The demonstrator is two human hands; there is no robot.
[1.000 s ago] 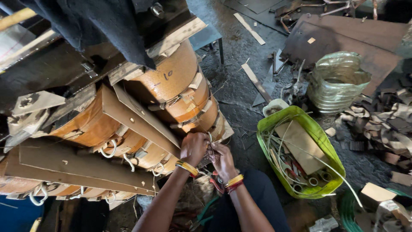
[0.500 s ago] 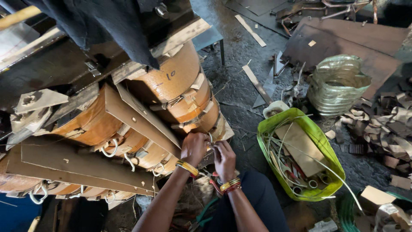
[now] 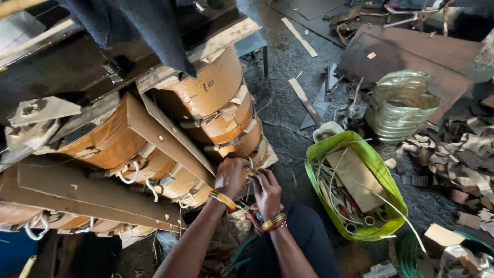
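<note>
Both hands work at the lower corner of a large assembly of orange-brown wound coils [image 3: 206, 98] clamped between flat brown boards [image 3: 164, 139]. My left hand [image 3: 230, 176] presses against the bottom of the nearest coil, fingers curled around something small that I cannot make out. My right hand [image 3: 266, 191] sits just beside it, fingers bent and pinching at the same spot, where thin white tape or wire [image 3: 250, 163] shows. Gold and red bangles ring both wrists. What exactly each hand grips is hidden by the fingers.
A lime-green tub [image 3: 355, 185] with white strips, tubes and a card piece stands to the right on the dark floor. Behind it sits a roll of clear film [image 3: 401, 105]. Card scraps [image 3: 463, 159] pile at the far right. A dark cloth [image 3: 134, 25] hangs above the coils.
The hands stay at the same coil corner; the right hand has risen slightly toward the left hand. The view has shifted little.
</note>
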